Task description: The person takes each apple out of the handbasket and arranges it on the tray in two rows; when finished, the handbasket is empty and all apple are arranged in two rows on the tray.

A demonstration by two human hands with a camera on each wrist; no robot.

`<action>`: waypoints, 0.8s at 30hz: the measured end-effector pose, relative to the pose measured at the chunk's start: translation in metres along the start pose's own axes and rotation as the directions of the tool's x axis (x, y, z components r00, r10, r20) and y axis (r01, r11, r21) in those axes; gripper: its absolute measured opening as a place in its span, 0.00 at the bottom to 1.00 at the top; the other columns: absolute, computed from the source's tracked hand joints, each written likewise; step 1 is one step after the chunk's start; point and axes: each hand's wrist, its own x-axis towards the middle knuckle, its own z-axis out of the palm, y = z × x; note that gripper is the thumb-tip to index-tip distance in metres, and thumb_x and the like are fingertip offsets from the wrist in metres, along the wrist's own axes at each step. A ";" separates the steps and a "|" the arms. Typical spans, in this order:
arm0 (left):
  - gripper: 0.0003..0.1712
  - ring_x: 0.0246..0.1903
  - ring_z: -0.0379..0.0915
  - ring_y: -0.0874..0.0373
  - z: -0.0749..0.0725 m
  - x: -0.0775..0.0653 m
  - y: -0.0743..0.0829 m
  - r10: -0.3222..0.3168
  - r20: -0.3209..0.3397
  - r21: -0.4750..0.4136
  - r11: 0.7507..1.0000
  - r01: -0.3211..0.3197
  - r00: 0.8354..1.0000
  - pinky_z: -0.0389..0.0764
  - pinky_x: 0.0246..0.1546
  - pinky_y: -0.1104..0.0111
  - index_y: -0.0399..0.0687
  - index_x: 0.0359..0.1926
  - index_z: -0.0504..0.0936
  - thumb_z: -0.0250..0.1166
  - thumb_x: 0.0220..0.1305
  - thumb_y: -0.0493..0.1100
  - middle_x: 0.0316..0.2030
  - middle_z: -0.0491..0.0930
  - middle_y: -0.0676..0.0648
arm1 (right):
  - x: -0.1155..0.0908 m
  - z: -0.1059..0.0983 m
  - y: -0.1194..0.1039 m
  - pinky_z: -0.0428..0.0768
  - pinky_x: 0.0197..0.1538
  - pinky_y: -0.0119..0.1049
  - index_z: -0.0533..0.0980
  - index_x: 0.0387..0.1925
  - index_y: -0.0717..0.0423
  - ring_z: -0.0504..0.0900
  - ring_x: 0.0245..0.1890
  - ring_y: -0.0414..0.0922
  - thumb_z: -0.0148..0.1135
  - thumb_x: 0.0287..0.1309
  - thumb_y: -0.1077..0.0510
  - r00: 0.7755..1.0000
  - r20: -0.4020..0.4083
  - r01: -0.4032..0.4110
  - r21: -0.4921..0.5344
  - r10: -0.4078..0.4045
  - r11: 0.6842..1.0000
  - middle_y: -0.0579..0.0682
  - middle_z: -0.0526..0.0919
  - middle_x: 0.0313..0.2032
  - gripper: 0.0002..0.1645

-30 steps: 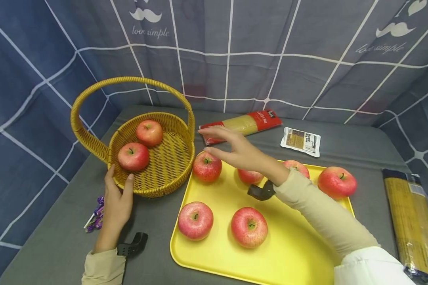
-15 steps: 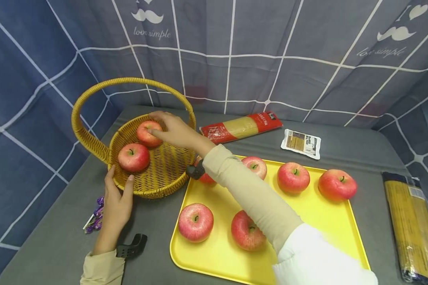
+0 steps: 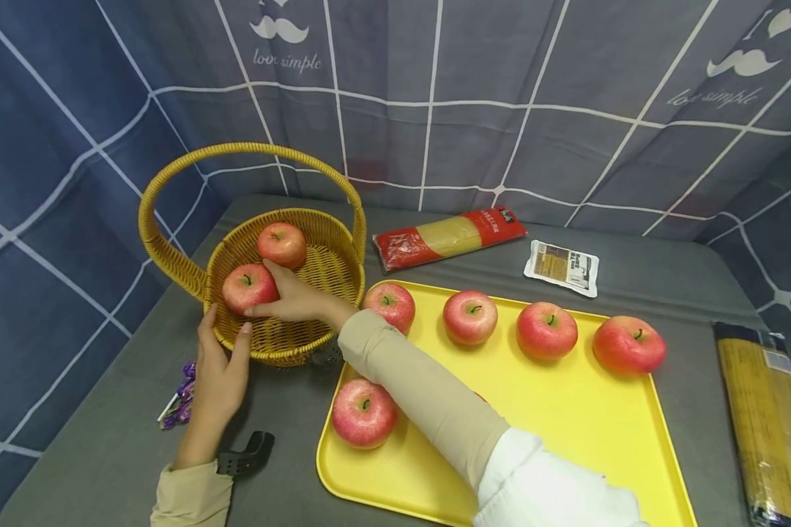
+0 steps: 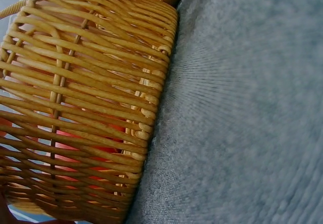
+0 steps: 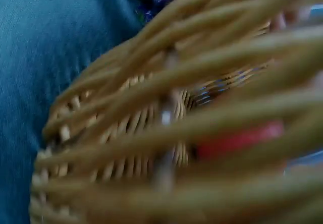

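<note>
In the head view, a round yellow wicker basket (image 3: 329,338) with a tall hoop handle holds two red apples. My right hand (image 3: 293,294) reaches inside and grips the nearer apple (image 3: 245,287), thumb at its front and fingers at its far right side. The other apple (image 3: 282,245) lies just behind it. My left hand (image 3: 220,373) holds the basket's near-left rim with thumb and fingers. The left wrist view has the woven wall (image 4: 86,88) close up, red showing through its gaps. Blurred weave (image 5: 151,133) fills much of the right wrist view.
A yellow tray (image 3: 567,410) with several apples, such as one apple (image 3: 365,413), lies right of the basket. Behind are a red noodle pack (image 3: 448,238) and a white pouch (image 3: 562,268). Another noodle pack (image 3: 767,417) lies far right, purple-wrapped lollipops (image 3: 183,399) at left.
My right hand came from above the tray into the basket, touched the rear apple, then moved nearer and took hold of the front apple. My left hand stayed on the rim.
</note>
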 end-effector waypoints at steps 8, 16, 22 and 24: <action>0.39 0.68 0.40 0.40 0.001 -0.001 0.000 -0.001 -0.007 0.005 1.000 0.001 1.000 0.47 0.63 0.42 0.51 0.70 0.39 0.47 0.66 0.55 0.70 0.42 0.39 | -0.002 0.001 0.010 0.57 0.66 0.29 0.41 0.70 0.48 0.50 0.69 0.40 0.69 0.43 0.52 0.993 0.080 0.085 0.014 -0.086 0.996 0.45 0.48 0.70 0.60; 0.39 0.68 0.41 0.40 0.001 0.000 0.001 -0.011 -0.005 0.021 1.000 0.011 1.000 0.48 0.62 0.41 0.53 0.70 0.39 0.46 0.66 0.55 0.70 0.42 0.38 | -0.006 -0.002 0.010 0.63 0.59 0.22 0.62 0.64 0.48 0.64 0.58 0.33 0.67 0.45 0.55 0.957 0.207 0.196 0.067 -0.205 0.978 0.44 0.65 0.63 0.42; 0.39 0.68 0.41 0.39 0.001 0.001 0.001 -0.022 0.005 0.021 1.000 0.022 1.000 0.48 0.62 0.42 0.54 0.70 0.38 0.46 0.66 0.56 0.70 0.41 0.38 | -0.023 -0.019 0.005 0.64 0.56 0.23 0.69 0.59 0.46 0.65 0.57 0.33 0.68 0.43 0.52 0.979 0.117 0.166 0.026 -0.168 0.986 0.44 0.69 0.60 0.37; 0.38 0.68 0.42 0.39 0.000 0.001 -0.001 -0.027 -0.005 0.019 0.999 0.027 1.000 0.48 0.63 0.43 0.55 0.70 0.38 0.46 0.66 0.55 0.70 0.42 0.37 | -0.033 -0.029 -0.001 0.64 0.57 0.24 0.69 0.58 0.43 0.64 0.57 0.35 0.69 0.42 0.50 0.981 0.075 0.182 -0.041 -0.178 0.983 0.44 0.68 0.60 0.36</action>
